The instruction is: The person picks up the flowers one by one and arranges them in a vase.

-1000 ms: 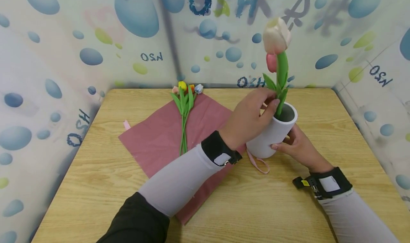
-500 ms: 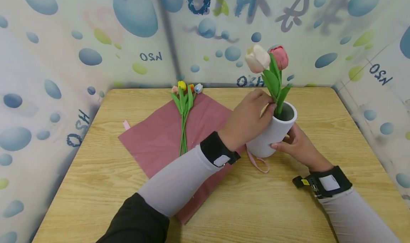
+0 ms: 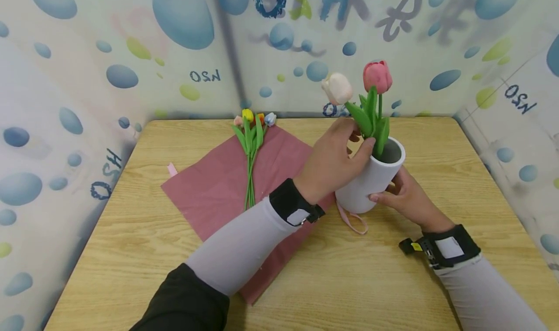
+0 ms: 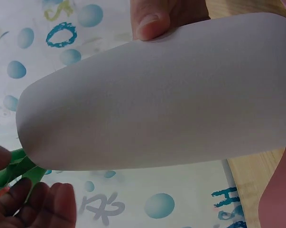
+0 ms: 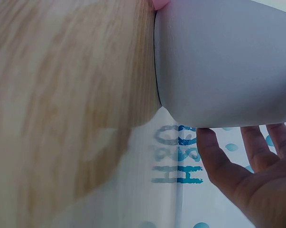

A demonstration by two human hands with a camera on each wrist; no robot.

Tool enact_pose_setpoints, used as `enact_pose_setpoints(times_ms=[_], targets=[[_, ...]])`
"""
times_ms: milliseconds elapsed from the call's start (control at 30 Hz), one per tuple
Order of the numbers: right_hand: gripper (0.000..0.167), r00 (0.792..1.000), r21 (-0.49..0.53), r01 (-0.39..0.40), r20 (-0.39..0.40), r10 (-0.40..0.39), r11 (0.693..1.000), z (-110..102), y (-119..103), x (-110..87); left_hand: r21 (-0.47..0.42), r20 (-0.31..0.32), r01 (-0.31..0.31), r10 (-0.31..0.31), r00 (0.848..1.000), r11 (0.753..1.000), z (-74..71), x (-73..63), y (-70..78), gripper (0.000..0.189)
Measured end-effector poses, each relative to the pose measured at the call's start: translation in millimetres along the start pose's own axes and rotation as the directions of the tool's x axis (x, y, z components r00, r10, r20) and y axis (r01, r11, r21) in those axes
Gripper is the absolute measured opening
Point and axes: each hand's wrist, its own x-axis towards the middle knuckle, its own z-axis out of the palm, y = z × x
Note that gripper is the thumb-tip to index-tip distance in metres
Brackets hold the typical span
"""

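A white vase (image 3: 362, 188) stands slightly tilted on the table, its mouth turned up and to the right. My right hand (image 3: 412, 202) grips its lower right side, thumb in front; in the right wrist view the fingertips (image 5: 207, 135) press its wall. Two tulips rise from the mouth: a white tulip (image 3: 337, 88) leaning left and a pink tulip (image 3: 378, 76) standing upright. At the rim my left hand (image 3: 334, 161) pinches the white tulip's green leaves and stem between thumb and fingers. The lower stems are hidden inside the vase (image 4: 152, 95).
Left of the vase lies a mauve wrapping sheet (image 3: 218, 180), with a small bunch of tulips (image 3: 250, 151) in several colours on it. A pink ribbon (image 3: 355, 224) loops out by the vase's base. The patterned wall (image 3: 174, 93) stands close behind the wooden table (image 3: 349, 282).
The white tulip's head has swung down and left, away from the pink one, which now shows fully upright. My left hand has shifted slightly left; the right hand keeps its place on the vase.
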Motion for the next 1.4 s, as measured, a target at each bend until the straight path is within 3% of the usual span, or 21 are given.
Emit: enact_pose_setpoints(times_ms=[133, 333, 600, 967, 1200, 1400], targets=[[0.092, 1.0, 0.012, 0.01, 0.004, -0.01, 1.0, 0.3, 0.5, 0.7, -0.039, -0.01, -0.007, 0.007, 1.0, 0.999, -1.7, -1.0, 0.3, 0.034], [0.094, 1.0, 0.004, 0.02, 0.001, -0.02, 1.0, 0.1, 2.5, 1.0, -0.017, -0.007, -0.016, 0.016, 1.0, 1.0, -2.1, -3.5, -0.3, 0.028], [0.095, 1.0, -0.023, 0.002, -0.008, -0.002, 1.0, 0.7, 1.2, -0.2, -0.012, 0.102, 0.006, -0.004, 0.995, 1.0, -0.1, -2.7, -2.8, 0.027], [0.094, 1.0, -0.015, -0.002, -0.011, 0.002, 1.0, 0.7, -0.3, 0.2, -0.022, 0.121, 0.032, -0.029, 0.992, 0.999, -1.6, -5.9, -5.1, 0.034], [0.093, 1.0, -0.012, 0.006, -0.002, -0.006, 1.0, 1.1, 1.2, 1.4, -0.033, 0.099, 0.079, -0.075, 0.992, 0.996, -9.8, -10.8, -13.0, 0.042], [0.092, 1.0, -0.004, 0.001, -0.005, -0.001, 1.0, 1.6, 1.1, 1.1, 0.03, 0.066, 0.157, -0.158, 0.985, 0.987, -26.2, -14.6, -27.0, 0.041]])
